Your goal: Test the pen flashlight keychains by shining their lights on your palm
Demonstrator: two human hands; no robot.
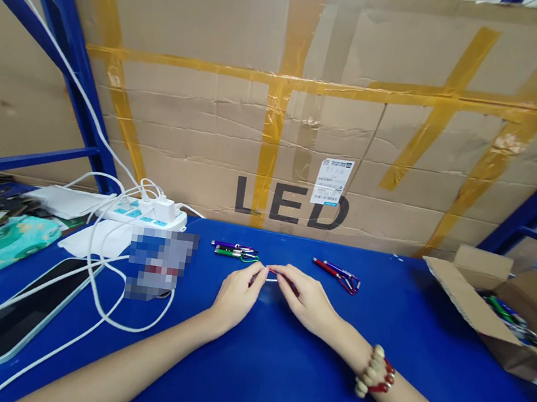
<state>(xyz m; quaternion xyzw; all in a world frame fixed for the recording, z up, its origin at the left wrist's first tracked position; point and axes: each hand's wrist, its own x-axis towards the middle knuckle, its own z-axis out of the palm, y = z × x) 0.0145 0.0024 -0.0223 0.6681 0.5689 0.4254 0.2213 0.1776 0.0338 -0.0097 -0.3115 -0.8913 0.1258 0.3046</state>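
My left hand (239, 295) and my right hand (309, 299) meet over the middle of the blue table, fingers closed in a pinch. Between the fingertips shows a slim red thing (272, 271), with a pale silvery strip just below it. Most of it is hidden by the fingers, so its kind is unclear. Left of the hands lie a purple penlight (230, 245) and a green penlight (227, 252), side by side, with a green carabiner clip. Right of them rest a red penlight (327, 269) and another purple penlight (336, 268) with a red clip.
An open cardboard box (469, 306) with several clip-on penlights (511, 315) stands at the right. At the left are a power strip (148, 211), white cables and a phone (19, 313). A large taped carton (210, 121) closes off the back, between blue metal posts.
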